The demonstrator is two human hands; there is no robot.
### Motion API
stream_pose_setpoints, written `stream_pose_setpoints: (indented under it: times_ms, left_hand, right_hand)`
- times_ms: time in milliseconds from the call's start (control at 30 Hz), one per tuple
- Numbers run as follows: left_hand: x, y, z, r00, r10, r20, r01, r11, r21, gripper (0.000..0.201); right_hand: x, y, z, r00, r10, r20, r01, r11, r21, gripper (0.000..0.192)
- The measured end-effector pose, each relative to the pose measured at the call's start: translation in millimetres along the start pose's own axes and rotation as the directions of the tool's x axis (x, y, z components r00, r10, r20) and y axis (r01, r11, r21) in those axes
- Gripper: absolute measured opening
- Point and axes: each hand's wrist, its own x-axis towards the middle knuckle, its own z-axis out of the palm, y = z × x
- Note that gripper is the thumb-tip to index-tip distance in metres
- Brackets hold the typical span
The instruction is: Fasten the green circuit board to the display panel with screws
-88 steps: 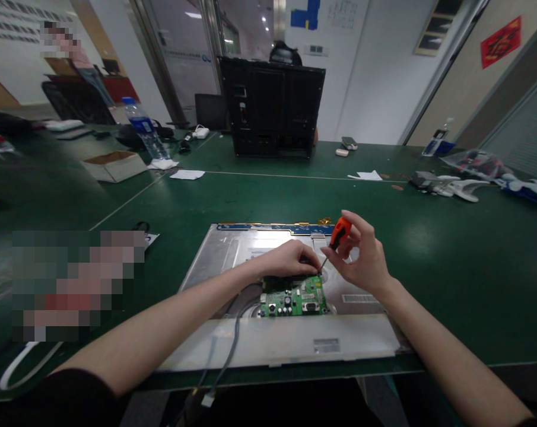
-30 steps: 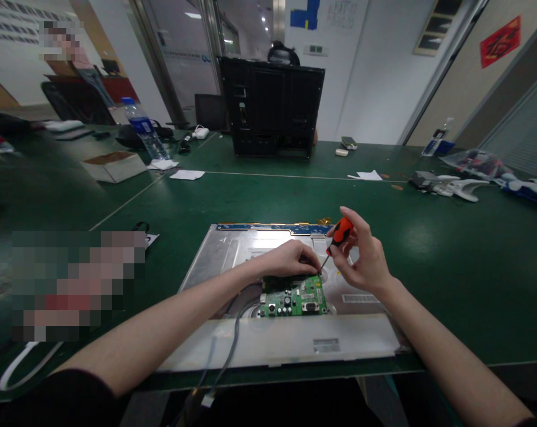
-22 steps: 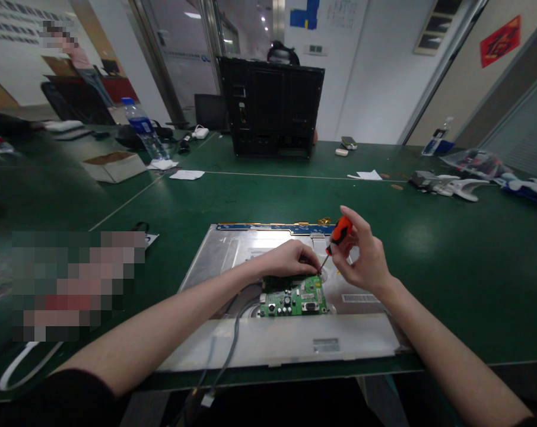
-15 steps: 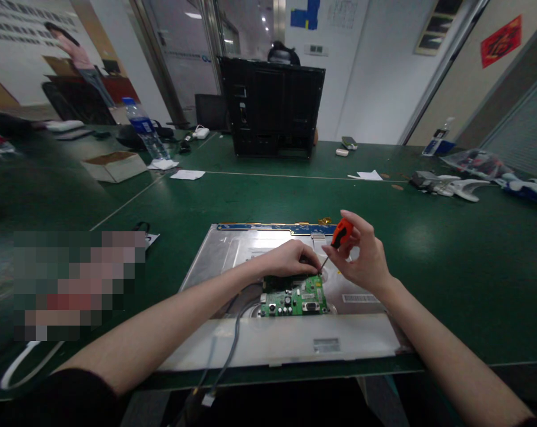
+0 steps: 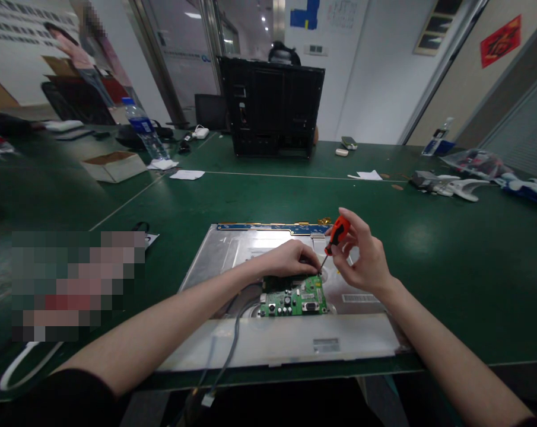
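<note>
At the lower middle of the frame, the right hand point(image 5: 361, 261) grips an orange screwdriver point(image 5: 334, 237), tip down at the far corner of a green circuit board point(image 5: 295, 298). The left hand point(image 5: 288, 259) rests curled on that board, fingers pinched at the tip. Both lie on a metal panel point(image 5: 223, 249) on the green table point(image 5: 450, 267).

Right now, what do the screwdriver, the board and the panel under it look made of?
Screwdriver: orange and black handle, probably plastic or rubber; thin dark shaft, likely steel. Board: green circuit laminate carrying metal connectors. Panel: dull silver sheet metal, by its brushed grey sheen.
</note>
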Motion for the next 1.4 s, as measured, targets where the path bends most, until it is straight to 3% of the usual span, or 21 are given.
stream_pose_setpoints:
  times_ms: [467,767,1167,1400]
  left_hand:
    - [-0.4,1.7,0.2,1.000,-0.003,-0.007,0.003,1.000,0.011,0.011]
    - [-0.1,1.9,-0.1,1.000,-0.010,-0.002,0.010,1.000,0.004,0.011]
    - [-0.8,3.4,-0.1,1.000,-0.007,-0.004,0.007,1.000,0.001,0.011]
    - [-0.2,2.7,-0.1,1.000,0.002,-0.005,-0.002,1.000,-0.003,0.010]
  right_hand:
    - [-1.7,2.2,4.0,0.999,0.005,-0.054,-0.011,0.995,-0.097,0.067]
    - [-1.4,0.2,0.3,1.000,0.013,0.004,-0.013,1.000,-0.002,0.070]
    - [-0.3,0.4,2.8,0.998,-0.018,-0.059,0.012,0.995,-0.097,0.068]
    - [1.3,-1.2,0.5,0.999,-0.019,-0.029,0.017,0.999,-0.048,0.069]
